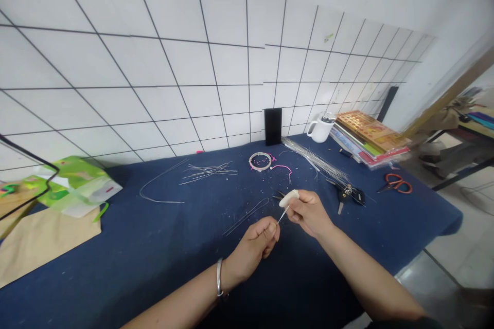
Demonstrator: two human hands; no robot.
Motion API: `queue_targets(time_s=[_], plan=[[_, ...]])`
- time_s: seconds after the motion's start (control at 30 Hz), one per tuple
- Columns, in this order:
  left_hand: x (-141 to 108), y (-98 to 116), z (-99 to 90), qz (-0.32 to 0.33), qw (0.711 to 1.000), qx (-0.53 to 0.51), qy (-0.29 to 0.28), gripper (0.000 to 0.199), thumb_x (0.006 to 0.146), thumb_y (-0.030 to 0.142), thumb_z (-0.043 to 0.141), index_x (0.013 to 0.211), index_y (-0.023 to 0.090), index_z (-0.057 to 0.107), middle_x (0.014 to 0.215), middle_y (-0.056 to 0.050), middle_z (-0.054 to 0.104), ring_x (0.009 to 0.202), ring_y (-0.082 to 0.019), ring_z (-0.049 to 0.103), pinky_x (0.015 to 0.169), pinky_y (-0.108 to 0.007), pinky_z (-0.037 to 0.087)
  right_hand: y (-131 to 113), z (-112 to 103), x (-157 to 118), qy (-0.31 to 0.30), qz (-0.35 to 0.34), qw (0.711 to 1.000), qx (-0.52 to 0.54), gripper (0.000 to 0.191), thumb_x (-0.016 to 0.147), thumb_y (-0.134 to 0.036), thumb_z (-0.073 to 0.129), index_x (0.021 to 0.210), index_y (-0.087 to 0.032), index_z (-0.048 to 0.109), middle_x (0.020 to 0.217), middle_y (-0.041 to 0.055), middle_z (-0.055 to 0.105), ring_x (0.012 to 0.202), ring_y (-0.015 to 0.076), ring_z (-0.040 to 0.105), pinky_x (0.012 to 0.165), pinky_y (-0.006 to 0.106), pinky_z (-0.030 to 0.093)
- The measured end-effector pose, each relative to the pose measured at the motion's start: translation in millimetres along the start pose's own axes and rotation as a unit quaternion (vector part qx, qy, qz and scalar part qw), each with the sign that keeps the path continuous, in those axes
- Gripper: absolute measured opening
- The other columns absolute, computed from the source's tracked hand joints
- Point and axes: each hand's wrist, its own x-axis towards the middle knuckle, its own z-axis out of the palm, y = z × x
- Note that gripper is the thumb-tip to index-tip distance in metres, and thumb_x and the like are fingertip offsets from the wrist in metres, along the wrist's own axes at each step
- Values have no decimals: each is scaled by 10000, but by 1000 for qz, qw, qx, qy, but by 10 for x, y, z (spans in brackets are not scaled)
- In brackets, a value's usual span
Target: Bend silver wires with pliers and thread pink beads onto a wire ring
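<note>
Along the blue-covered table [146,247], our left hand [261,236], eight o'clock from our right hand [310,212], grips thin wire [283,215]; our right pinches a white pad [289,198], where steady tension should help.

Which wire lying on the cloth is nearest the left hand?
The narrow hairpin-bent wire just beyond the left hand; the crossed pile, wide curved wire and straight bundle lie farther away.

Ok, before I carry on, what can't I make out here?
All in the head view:
Thin wire: the part within the left hand is hidden.
White piece: partly covered by the right hand.
Dark tool: partly hidden behind the white piece, type unclear.
Specks within the ring: too small to count.
Tan sheet: cut off by the left edge.
</note>
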Motion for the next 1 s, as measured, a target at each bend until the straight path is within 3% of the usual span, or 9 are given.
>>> queue_targets(time_s=[0.33, 0.63, 0.73, 0.8, 0.87, 0.9, 1.0], plan=[[11, -28, -69, -8, 1000, 24, -15, 283, 893, 371, 370, 720, 155, 432, 533, 64, 255, 465, -62, 198, 436, -212, 155, 12, -109, 57, -81, 24, 996, 13, 224, 724, -323, 659, 805, -114, 657, 482, -33, 456, 401, 39, 336, 386, 182, 202], [19, -27, -85, 12, 997, 78, -16, 309, 887, 387, 369, 695, 154, 437, 533, 60, 270, 477, -68, 228, 450, -212, 180, 100, -59, 24, -50, 10, 997, 64, 214, 733, -333, 651, 726, -119, 644, 451, -52, 409, 390, 31, 306, 397, 185, 194], [14, -30, -67, 5, 996, 87, -17, 314, 883, 403, 365, 707, 155, 444, 534, 62, 267, 478, -69, 226, 453, -204, 189, 47, -96, 22, -61, 10, 998, 20, 233, 758, -359, 614, 739, -127, 633, 463, -55, 399, 397, 38, 309, 400, 184, 216], [18, -16, -74, 5, 996, 94, -2, 313, 879, 413, 364, 722, 156, 452, 540, 63, 269, 484, -70, 228, 457, -198, 198, -57, -163, 42, -84, 10, 992, -88, 260, 787, -385, 567, 806, -135, 635, 520, -32, 453, 432, 58, 366, 420, 194, 281], [34, 22, -110, 13, 994, 102, 39, 307, 877, 420, 356, 742, 162, 453, 553, 61, 272, 490, -74, 230, 459, -192, 205, -178, -257, 74, -95, -2, 960, -264, 299, 803, -409, 528, 912, -150, 629, 678, 17, 541, 547, 95, 463, 508, 231, 378], [45, 53, -140, 19, 992, 110, 67, 302, 877, 422, 349, 754, 166, 452, 561, 60, 272, 493, -76, 230, 458, -189, 209, -226, -308, 91, -85, -16, 928, -363, 326, 793, -430, 529, 953, -162, 620, 771, 39, 562, 637, 122, 500, 582, 259, 410], [84, 174, -273, 45, 976, 160, 143, 292, 880, 419, 332, 777, 176, 456, 583, 54, 281, 509, -84, 254, 465, -188, 232, -256, -429, 119, -54, -20, 767, -639, 563, 629, -519, 656, 1045, -147, 584, 1026, 124, 530, 959, 264, 472, 786, 373, 392]])
